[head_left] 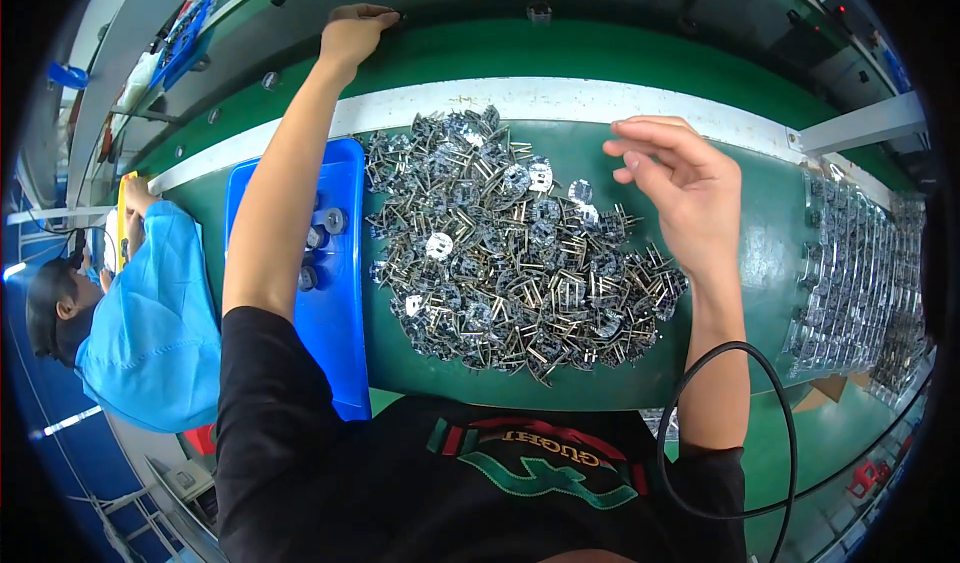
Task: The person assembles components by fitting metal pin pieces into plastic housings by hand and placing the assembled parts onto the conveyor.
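My left hand [355, 39] reaches past the white rail [560, 95] to the far side of the green belt [640, 55]. Its fingers are pressed together, with a small dark bit at their tips too small to make out. Over the right part of the green table hovers my right hand [685, 183], fingers loosely curved, thumb apart, nothing in it. Between my arms lies a large heap of round plug inserts with metal prongs [520, 263], a few showing white faces. Beneath my left forearm is a blue tray [342, 348] holding several grey round pieces [333, 221].
Stacks of clear plastic trays [850, 273] stand at the right. A black cable [790, 443] loops beside my right forearm. Small round pieces [540, 8] sit spaced along the belt. At the left, a co-worker in blue [150, 323] has a hand near a yellow object [126, 218].
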`<action>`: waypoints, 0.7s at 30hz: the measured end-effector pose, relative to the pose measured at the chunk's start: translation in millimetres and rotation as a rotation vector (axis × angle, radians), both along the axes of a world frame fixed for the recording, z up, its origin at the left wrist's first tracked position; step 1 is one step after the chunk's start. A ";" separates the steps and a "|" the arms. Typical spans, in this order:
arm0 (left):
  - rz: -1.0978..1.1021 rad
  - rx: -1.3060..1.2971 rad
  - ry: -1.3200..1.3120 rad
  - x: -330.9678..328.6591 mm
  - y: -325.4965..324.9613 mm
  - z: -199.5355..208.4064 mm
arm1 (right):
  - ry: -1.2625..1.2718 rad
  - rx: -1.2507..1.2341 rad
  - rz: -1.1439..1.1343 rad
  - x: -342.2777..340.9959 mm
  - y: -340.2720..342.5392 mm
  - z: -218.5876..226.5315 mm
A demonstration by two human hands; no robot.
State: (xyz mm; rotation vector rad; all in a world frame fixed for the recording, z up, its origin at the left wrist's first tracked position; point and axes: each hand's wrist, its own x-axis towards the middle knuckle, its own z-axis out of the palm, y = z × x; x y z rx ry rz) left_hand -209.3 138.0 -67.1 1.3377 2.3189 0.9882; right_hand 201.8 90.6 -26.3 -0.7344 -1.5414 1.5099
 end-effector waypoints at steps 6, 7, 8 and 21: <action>0.107 0.006 0.240 -24.1 -27.5 16.6 | -0.056 0.087 0.001 -0.8 2.5 -18.7; 0.188 -0.133 0.592 -43.8 -43.7 15.4 | -0.092 0.074 0.000 -4.3 1.6 -19.3; 0.242 -0.274 0.923 -51.5 -48.6 16.8 | -0.148 0.058 -0.026 -1.7 1.1 -17.8; -0.153 0.163 -0.303 47.1 -106.5 59.1 | -0.650 0.552 0.177 -3.6 0.2 -13.2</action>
